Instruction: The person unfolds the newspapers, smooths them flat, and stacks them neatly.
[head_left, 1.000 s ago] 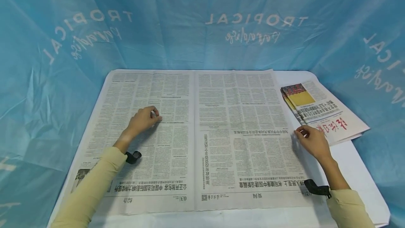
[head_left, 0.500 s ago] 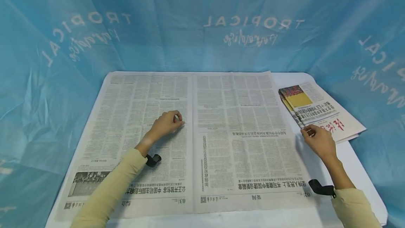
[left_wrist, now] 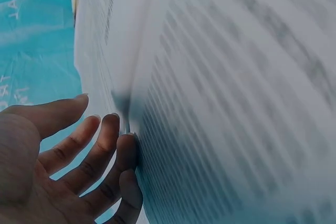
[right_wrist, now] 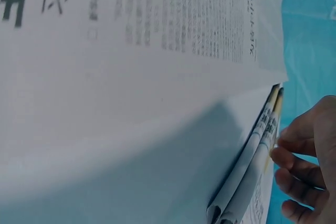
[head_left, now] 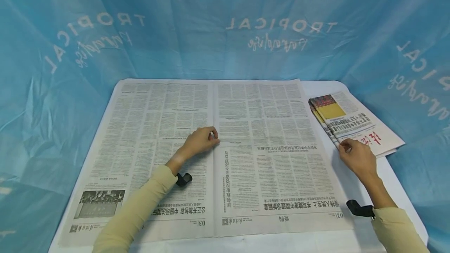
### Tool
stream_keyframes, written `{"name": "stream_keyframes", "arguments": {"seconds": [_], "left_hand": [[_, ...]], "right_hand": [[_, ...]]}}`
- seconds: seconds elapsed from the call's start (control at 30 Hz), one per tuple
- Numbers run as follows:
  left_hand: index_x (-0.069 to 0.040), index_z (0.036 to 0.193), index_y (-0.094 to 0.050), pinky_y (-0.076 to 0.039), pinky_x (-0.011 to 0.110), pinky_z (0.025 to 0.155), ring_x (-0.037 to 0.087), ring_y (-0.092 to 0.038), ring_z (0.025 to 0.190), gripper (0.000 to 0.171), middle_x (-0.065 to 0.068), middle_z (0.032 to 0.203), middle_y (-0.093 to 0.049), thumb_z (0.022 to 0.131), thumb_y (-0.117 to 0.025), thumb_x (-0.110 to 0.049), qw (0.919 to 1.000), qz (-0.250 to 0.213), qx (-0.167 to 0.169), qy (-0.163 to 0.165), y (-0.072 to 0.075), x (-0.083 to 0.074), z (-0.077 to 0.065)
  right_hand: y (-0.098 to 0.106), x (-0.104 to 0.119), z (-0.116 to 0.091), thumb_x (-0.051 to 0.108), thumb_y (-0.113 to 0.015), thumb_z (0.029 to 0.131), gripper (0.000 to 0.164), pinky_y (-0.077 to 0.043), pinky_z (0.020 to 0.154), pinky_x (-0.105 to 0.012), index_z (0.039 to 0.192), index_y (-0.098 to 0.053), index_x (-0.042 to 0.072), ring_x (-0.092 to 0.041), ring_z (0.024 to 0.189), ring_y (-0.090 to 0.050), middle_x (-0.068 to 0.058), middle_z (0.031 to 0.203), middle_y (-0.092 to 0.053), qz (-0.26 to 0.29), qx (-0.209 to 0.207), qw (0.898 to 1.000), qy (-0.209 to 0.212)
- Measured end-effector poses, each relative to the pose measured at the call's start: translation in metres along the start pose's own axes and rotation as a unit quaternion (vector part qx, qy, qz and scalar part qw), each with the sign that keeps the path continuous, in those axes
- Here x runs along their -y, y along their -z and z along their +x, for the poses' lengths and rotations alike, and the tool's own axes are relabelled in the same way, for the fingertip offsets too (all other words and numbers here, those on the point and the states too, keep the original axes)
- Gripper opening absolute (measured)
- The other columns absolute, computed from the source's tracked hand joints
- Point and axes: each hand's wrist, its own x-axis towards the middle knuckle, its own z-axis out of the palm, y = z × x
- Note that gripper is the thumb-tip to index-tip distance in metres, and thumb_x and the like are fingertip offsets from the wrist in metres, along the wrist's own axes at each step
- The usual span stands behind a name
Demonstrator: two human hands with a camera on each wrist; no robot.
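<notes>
A newspaper [head_left: 281, 175] lies spread flat, its print upside down in the head view. My left hand [head_left: 200, 142] is over its centre crease, fingers loosely bent. In the left wrist view, the thumb stands apart from the fingers of the left hand [left_wrist: 79, 169], with nothing between them; the lower fingertips are close to the paper, and contact is unclear. My right hand [head_left: 360, 161] is at the near left corner of the folded newspapers [head_left: 369, 122]. In the right wrist view, the right hand [right_wrist: 310, 166] has loosely curled fingers beside their folded edges [right_wrist: 247, 174], with no visible grip.
A white table [head_left: 397, 194] carries the papers, with a strip of its top showing between the spread sheet and the folded stack. Blue printed sheeting [head_left: 211, 57] hangs behind and on both sides. Dark wrist cameras sit on both wrists.
My left hand has moved right across the spread newspaper, from the left page to the centre crease, uncovering the photo at lower left. My right hand has shifted slightly right, nearer the folded newspapers.
</notes>
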Motion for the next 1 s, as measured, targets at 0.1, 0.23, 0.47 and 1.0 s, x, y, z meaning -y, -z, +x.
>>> {"name": "stream_keyframes", "arguments": {"seconds": [0.1,0.23,0.47,1.0], "left_hand": [[-0.008,0.100,-0.065,-0.036,0.022,0.048,0.009,-0.048,0.052,0.019,-0.002,0.071,-0.059,0.093,-0.066,-0.026,0.9999,-0.004,0.000,-0.012,-0.006,-0.005,0.004],[-0.009,0.099,-0.065,-0.035,0.022,0.049,0.009,-0.046,0.053,0.018,-0.002,0.071,-0.058,0.093,-0.066,-0.026,0.9997,-0.008,0.002,-0.021,-0.013,-0.011,0.007],[-0.009,0.099,-0.065,-0.035,0.022,0.050,0.008,-0.046,0.053,0.017,-0.003,0.068,-0.057,0.093,-0.067,-0.025,0.9994,-0.012,0.005,-0.031,-0.022,-0.021,0.012],[-0.011,0.097,-0.065,-0.035,0.022,0.051,0.008,-0.045,0.054,0.016,-0.003,0.071,-0.059,0.093,-0.067,-0.026,0.9984,-0.026,0.013,-0.049,-0.032,-0.039,0.019]], "right_hand": [[0.001,-0.004,0.000,0.013,-0.059,0.089,0.021,-0.034,0.050,-0.029,0.095,-0.067,-0.004,-0.029,0.063,-0.056,-0.022,0.083,-0.065,-0.003,-0.004,1.000,-0.001],[0.001,-0.008,0.001,0.014,-0.059,0.088,0.022,-0.039,0.054,-0.039,0.097,-0.065,-0.005,-0.036,0.071,-0.058,-0.025,0.087,-0.064,-0.012,-0.012,1.000,0.005],[-0.001,-0.014,0.005,0.020,-0.051,0.095,0.041,-0.041,0.079,-0.063,0.122,-0.054,-0.011,-0.055,0.103,-0.052,-0.037,0.114,-0.054,-0.039,0.028,0.999,-0.012],[-0.002,-0.018,0.011,0.012,-0.055,0.090,0.043,-0.038,0.048,-0.040,0.123,-0.051,-0.015,-0.031,0.059,-0.050,-0.035,0.090,-0.059,-0.074,0.103,0.992,-0.013]]}}
